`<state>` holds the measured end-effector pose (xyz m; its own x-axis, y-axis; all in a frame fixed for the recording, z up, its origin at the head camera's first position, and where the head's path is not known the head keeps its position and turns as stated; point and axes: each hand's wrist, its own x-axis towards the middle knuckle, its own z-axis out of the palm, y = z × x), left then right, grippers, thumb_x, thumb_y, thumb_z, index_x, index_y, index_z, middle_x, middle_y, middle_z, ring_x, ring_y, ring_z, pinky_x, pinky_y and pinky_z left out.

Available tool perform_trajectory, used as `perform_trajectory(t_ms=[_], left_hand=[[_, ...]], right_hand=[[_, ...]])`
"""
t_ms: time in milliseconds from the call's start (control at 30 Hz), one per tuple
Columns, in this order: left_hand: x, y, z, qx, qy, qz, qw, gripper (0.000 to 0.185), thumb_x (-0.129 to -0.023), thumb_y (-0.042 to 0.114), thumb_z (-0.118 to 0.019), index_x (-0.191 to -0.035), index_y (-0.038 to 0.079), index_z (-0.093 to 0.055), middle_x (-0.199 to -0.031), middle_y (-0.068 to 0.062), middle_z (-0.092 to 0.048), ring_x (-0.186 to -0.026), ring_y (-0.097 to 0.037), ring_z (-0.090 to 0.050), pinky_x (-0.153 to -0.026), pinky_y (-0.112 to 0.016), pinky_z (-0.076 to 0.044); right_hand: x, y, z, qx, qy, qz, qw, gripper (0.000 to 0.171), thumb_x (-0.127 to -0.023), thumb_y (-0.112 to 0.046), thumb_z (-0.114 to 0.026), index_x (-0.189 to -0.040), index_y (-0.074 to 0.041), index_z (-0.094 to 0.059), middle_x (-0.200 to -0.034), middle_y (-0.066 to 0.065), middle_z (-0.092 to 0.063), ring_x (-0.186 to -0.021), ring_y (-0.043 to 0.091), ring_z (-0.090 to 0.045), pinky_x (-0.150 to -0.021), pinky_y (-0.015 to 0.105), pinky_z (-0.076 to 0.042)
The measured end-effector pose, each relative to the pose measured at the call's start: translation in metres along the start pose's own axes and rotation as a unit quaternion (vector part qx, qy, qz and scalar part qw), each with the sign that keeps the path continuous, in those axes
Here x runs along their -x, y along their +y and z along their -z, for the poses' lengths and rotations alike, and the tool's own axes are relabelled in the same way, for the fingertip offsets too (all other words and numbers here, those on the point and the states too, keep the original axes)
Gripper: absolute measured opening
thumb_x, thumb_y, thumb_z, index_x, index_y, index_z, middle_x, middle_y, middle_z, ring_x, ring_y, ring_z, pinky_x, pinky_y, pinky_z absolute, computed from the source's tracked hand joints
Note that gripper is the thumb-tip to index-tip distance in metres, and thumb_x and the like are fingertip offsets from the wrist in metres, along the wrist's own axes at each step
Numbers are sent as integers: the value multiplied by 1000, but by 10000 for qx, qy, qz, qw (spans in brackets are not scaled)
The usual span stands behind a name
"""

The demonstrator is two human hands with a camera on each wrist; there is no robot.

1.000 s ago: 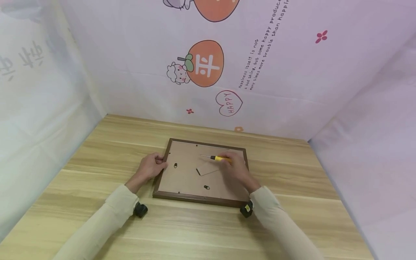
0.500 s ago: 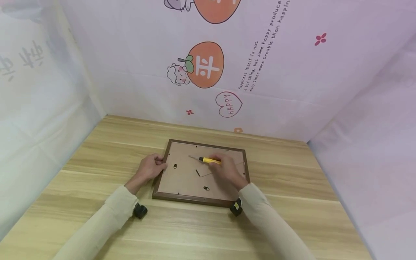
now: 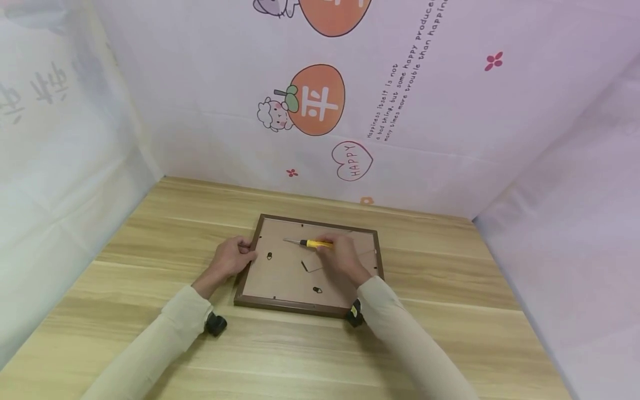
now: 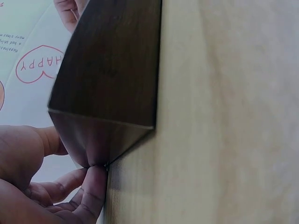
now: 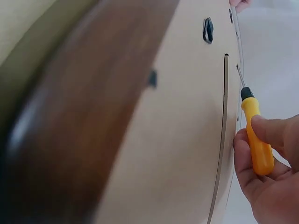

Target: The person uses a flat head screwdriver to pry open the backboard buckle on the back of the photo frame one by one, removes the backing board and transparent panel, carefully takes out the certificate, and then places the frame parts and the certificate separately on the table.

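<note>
We begin at the right hand (image 3: pixel 341 260): its fingers are curled round the yellow handle of a small screwdriver (image 3: pixel 311 243), whose thin metal shaft points left across the frame's back, tip hovering over or resting on the board near the upper edge; we cannot tell whether it touches. The left hand (image 3: pixel 231 260) grips the left rail of the picture frame (image 3: pixel 250 261), thumb on top and fingertips (image 4: pixel 93 186) curled against the outer corner, steadying it. The frame lies face down, flat on the tabletop (image 3: pixel 150 233), roughly at its centre, between both forearms. Its moulding is dark brown wood; the backing board (image 3: pixel 280 272) is pale tan, with a folded easel stand (image 3: pixel 312 262) lying flat on it. Two dark hanger fittings (image 3: pixel 270 255) show on the board, and small retaining tabs (image 3: pixel 302 225) sit along the inner edges. We judge the work to be at an early stage: the backing board sits fully in place, no tab appears bent up as far as we can tell, and the tool is only arriving at the upper tabs. Behind the tabletop stands a printed backdrop (image 3: pixel 315 100).
</note>
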<state>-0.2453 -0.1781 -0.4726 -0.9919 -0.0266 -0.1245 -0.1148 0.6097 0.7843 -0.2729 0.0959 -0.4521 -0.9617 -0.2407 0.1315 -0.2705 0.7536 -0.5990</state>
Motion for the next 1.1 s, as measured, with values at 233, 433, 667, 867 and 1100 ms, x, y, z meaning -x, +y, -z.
perform_trajectory(t_ms=[233,433,667,867,1100], left_hand=[[0,-1,0,-46,40,-23,10000,35,-91,16,-66,-119,-4,-60,-115,-23,-65,-107,-35,-63,-89,-42,-56],[0,-2,0,-49,37,-57,10000,35,-91,17,-66,-118,-4,-61,-114,-23,-66,-107,-35,-63,-88,-43,-56],[-1,-3,0,-34,63,-88,9999,33,-91,17,-66,-116,-3,-61,-113,-22,-66,-106,-34,-63,-88,-43,-56],[-1,-3,1,-55,78,-75,9999,34,-91,17,-66,-117,-3,-61,-114,-23,-66,-107,-35,-63,-88,-43,-56],[0,-2,0,27,32,-24,10000,33,-91,17,-66,-117,-3,-61,-113,-22,-66,-105,-34,-63,-87,-42,-56]], right_hand=[[-4,-12,-9,66,-102,262,9996,22,-93,-9,-65,-114,-4,-70,-118,11,-71,-112,27,-65,-100,43,-51],[-8,-22,-15,75,-229,-33,9997,24,-95,-9,-62,-118,-7,-69,-123,10,-69,-115,26,-63,-100,42,-51],[-11,-30,-19,247,-183,-155,9994,24,-95,-8,-61,-118,-9,-70,-123,8,-69,-113,24,-63,-96,40,-52],[-16,-34,-24,171,-212,-96,9996,24,-96,-9,-62,-117,-11,-70,-126,7,-68,-117,25,-62,-99,41,-51],[-18,-38,-29,216,-264,-191,9992,24,-96,-9,-61,-118,-12,-70,-126,6,-68,-104,19,-63,-87,34,-55]])
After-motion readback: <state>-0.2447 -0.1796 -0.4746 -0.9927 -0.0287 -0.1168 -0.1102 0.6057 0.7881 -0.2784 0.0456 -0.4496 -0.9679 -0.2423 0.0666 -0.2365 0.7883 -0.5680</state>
